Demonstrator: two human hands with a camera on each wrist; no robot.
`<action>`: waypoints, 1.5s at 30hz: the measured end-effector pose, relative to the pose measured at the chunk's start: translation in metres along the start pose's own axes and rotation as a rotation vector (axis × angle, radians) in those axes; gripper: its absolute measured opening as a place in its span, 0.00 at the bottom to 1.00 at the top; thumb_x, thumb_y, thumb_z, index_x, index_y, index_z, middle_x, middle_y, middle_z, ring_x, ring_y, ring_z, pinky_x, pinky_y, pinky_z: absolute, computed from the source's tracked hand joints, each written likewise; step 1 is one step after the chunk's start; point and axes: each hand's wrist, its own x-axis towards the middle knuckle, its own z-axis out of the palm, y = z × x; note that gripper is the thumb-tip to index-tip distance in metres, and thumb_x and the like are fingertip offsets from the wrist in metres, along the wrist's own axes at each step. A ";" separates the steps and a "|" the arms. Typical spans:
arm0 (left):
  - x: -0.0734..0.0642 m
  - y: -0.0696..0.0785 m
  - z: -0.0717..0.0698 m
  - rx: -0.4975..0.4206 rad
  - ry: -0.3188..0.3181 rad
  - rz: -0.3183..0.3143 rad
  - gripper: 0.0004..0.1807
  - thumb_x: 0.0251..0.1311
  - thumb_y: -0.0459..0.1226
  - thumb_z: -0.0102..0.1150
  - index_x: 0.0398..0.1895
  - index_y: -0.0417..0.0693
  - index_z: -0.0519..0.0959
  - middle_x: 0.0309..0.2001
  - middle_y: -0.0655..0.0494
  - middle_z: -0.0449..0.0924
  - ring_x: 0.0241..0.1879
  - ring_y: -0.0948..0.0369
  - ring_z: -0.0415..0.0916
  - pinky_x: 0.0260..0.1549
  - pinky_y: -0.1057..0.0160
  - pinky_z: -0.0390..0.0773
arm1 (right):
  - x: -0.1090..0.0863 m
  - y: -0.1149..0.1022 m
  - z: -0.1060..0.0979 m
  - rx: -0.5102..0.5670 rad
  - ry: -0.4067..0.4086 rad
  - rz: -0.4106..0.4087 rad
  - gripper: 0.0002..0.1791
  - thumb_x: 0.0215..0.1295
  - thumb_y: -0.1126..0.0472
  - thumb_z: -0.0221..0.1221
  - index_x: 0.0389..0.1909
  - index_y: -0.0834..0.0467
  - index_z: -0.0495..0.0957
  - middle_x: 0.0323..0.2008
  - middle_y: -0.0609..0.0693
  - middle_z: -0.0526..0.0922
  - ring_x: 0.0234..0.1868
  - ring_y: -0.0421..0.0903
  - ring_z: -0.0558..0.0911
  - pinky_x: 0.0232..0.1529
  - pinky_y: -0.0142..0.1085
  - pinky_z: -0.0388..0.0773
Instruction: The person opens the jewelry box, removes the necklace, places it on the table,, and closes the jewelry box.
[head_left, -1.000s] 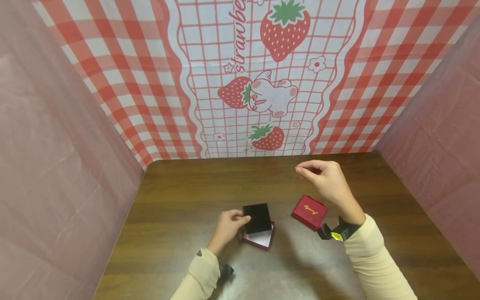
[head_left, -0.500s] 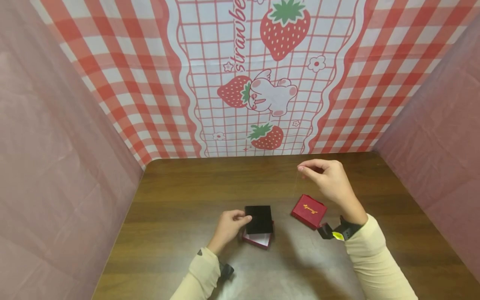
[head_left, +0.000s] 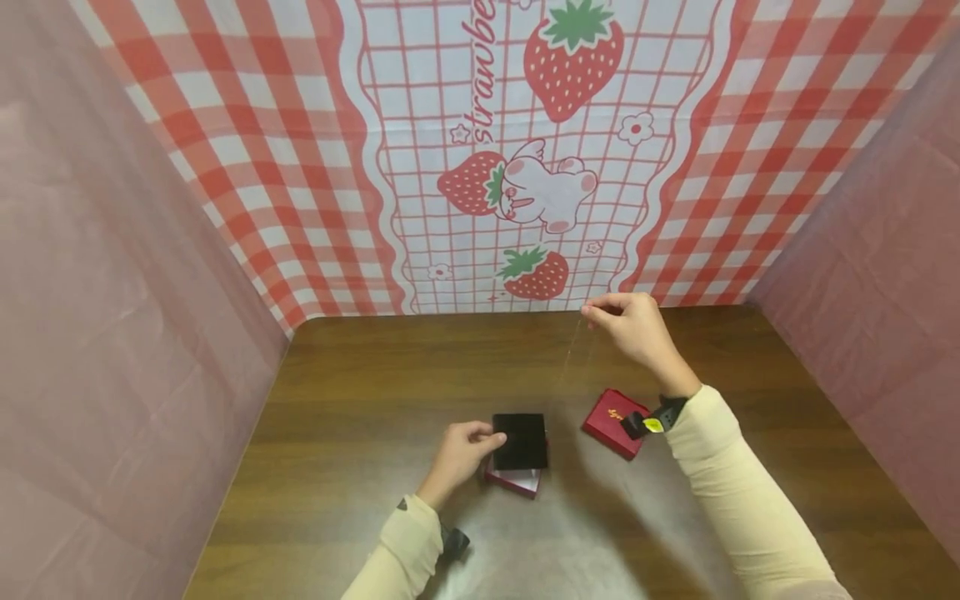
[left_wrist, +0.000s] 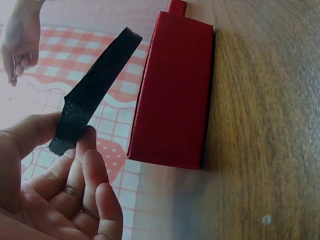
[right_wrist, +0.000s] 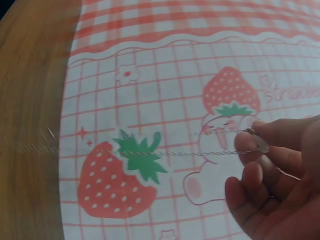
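Observation:
My left hand (head_left: 457,458) pinches the edge of a black foam pad (head_left: 520,442) between thumb and fingers. The pad (left_wrist: 95,90) is held just above a small red box base (head_left: 517,482) with a white inside, partly covering it. In the left wrist view the red box (left_wrist: 172,92) stands beside the pad, apart from it. My right hand (head_left: 637,333) is raised near the table's back, pinching a thin silver chain necklace (right_wrist: 200,153) that hangs from the fingertips. Below the right forearm lies the red lid (head_left: 611,421) with gold lettering, partly hidden by the wrist strap.
The brown wooden table (head_left: 360,383) ends at a red and white checked strawberry cloth (head_left: 420,200) hanging behind it. Pink fabric walls (head_left: 135,333) close in both sides.
My right hand has moved up and slightly left with the necklace, its wrist strap now over the lid. The left hand has shifted the black pad slightly right, turning it straighter.

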 end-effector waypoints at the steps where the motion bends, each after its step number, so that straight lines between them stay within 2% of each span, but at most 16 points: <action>1: 0.000 0.000 0.000 0.002 -0.003 0.001 0.19 0.57 0.42 0.66 0.40 0.32 0.83 0.34 0.41 0.86 0.33 0.59 0.80 0.34 0.62 0.80 | 0.003 0.002 0.002 0.001 0.008 0.002 0.12 0.65 0.59 0.62 0.39 0.65 0.86 0.28 0.60 0.87 0.22 0.36 0.71 0.22 0.29 0.64; 5: 0.001 0.000 0.002 0.009 -0.012 0.008 0.19 0.58 0.42 0.66 0.41 0.32 0.83 0.35 0.41 0.86 0.34 0.57 0.81 0.35 0.62 0.80 | 0.011 0.010 0.010 0.017 0.049 -0.008 0.12 0.65 0.59 0.62 0.37 0.65 0.86 0.28 0.61 0.87 0.21 0.38 0.70 0.20 0.30 0.63; 7: 0.001 0.000 0.002 0.002 -0.010 0.009 0.19 0.58 0.42 0.65 0.41 0.31 0.83 0.35 0.40 0.86 0.34 0.57 0.82 0.35 0.61 0.80 | 0.011 0.017 0.018 0.000 0.032 -0.004 0.12 0.66 0.58 0.61 0.37 0.64 0.86 0.28 0.60 0.87 0.22 0.38 0.71 0.21 0.30 0.64; 11: 0.002 0.001 0.001 -0.007 -0.005 0.006 0.19 0.58 0.42 0.66 0.40 0.31 0.83 0.36 0.40 0.86 0.35 0.55 0.82 0.35 0.60 0.81 | 0.000 0.039 0.041 -0.040 -0.068 0.028 0.11 0.66 0.60 0.60 0.38 0.64 0.86 0.30 0.60 0.87 0.24 0.40 0.76 0.24 0.31 0.67; 15: 0.003 0.000 0.003 0.002 -0.009 0.007 0.19 0.58 0.42 0.66 0.41 0.31 0.83 0.37 0.39 0.86 0.36 0.54 0.83 0.37 0.60 0.81 | -0.019 0.061 0.063 -0.057 -0.172 0.070 0.09 0.65 0.63 0.61 0.37 0.66 0.85 0.28 0.59 0.87 0.26 0.41 0.80 0.27 0.31 0.72; 19: 0.003 -0.001 0.003 0.005 -0.009 0.016 0.19 0.57 0.41 0.66 0.41 0.30 0.82 0.36 0.38 0.86 0.35 0.54 0.83 0.36 0.61 0.81 | -0.036 0.072 0.076 -0.067 -0.225 0.080 0.08 0.64 0.65 0.61 0.35 0.67 0.85 0.26 0.56 0.87 0.25 0.41 0.78 0.26 0.32 0.73; 23: 0.002 0.000 0.003 0.005 -0.011 0.017 0.20 0.57 0.41 0.66 0.41 0.30 0.82 0.36 0.39 0.86 0.35 0.54 0.83 0.35 0.61 0.81 | -0.047 0.075 0.081 -0.088 -0.236 0.077 0.07 0.62 0.66 0.62 0.32 0.66 0.85 0.25 0.53 0.86 0.24 0.40 0.75 0.26 0.31 0.72; 27: 0.002 -0.001 0.003 0.005 -0.013 0.009 0.20 0.58 0.42 0.66 0.42 0.31 0.82 0.37 0.40 0.86 0.36 0.54 0.83 0.36 0.60 0.81 | -0.058 0.074 0.083 -0.103 -0.256 0.063 0.06 0.60 0.66 0.63 0.31 0.64 0.86 0.25 0.51 0.86 0.26 0.39 0.76 0.30 0.32 0.74; 34: 0.002 -0.002 0.003 0.011 -0.011 0.005 0.20 0.58 0.42 0.66 0.42 0.31 0.82 0.37 0.40 0.86 0.36 0.53 0.83 0.36 0.59 0.81 | -0.078 0.074 0.089 -0.047 -0.326 0.086 0.07 0.58 0.69 0.60 0.33 0.66 0.85 0.24 0.53 0.86 0.23 0.38 0.77 0.26 0.31 0.73; 40: 0.002 -0.003 0.003 0.013 -0.012 0.002 0.20 0.58 0.43 0.66 0.42 0.31 0.82 0.37 0.40 0.86 0.36 0.54 0.83 0.36 0.59 0.81 | -0.090 0.074 0.092 -0.078 -0.317 0.078 0.08 0.54 0.70 0.61 0.34 0.65 0.86 0.26 0.52 0.86 0.25 0.37 0.74 0.27 0.29 0.72; 45: 0.001 -0.004 0.003 0.015 -0.017 0.003 0.20 0.58 0.42 0.66 0.42 0.31 0.82 0.37 0.39 0.86 0.36 0.53 0.83 0.36 0.59 0.81 | -0.101 0.075 0.093 -0.083 -0.328 0.099 0.04 0.53 0.68 0.64 0.29 0.63 0.85 0.23 0.50 0.86 0.24 0.36 0.75 0.25 0.30 0.72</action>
